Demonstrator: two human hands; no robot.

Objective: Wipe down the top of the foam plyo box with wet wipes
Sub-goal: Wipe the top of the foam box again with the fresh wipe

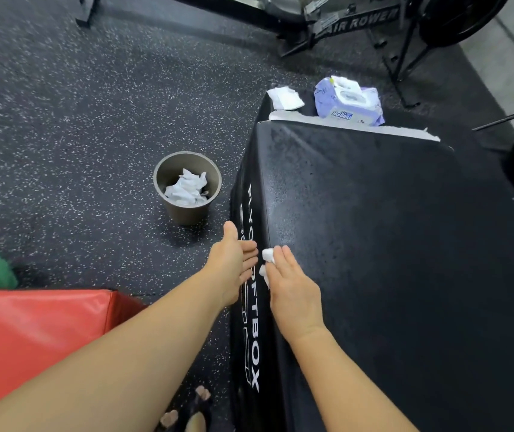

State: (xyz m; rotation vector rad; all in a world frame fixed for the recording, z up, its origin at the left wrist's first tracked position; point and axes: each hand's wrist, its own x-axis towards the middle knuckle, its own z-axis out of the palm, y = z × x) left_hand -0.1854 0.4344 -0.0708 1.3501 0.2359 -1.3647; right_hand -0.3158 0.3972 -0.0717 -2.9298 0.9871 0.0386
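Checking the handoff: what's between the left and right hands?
A crumpled white wet wipe, under the right hand at the left edge of the plyo box top; the left hand is open beside it. Head view.

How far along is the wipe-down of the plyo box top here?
Done: crumpled white used wipes lie in the round grey bin, and the black foam plyo box top shows a damp sheen near its left side. In hand: the right hand presses a bunched white wipe at the near left edge; the left hand is open beside it. Left: probably binning this wipe; remaining unwiped area unclear.
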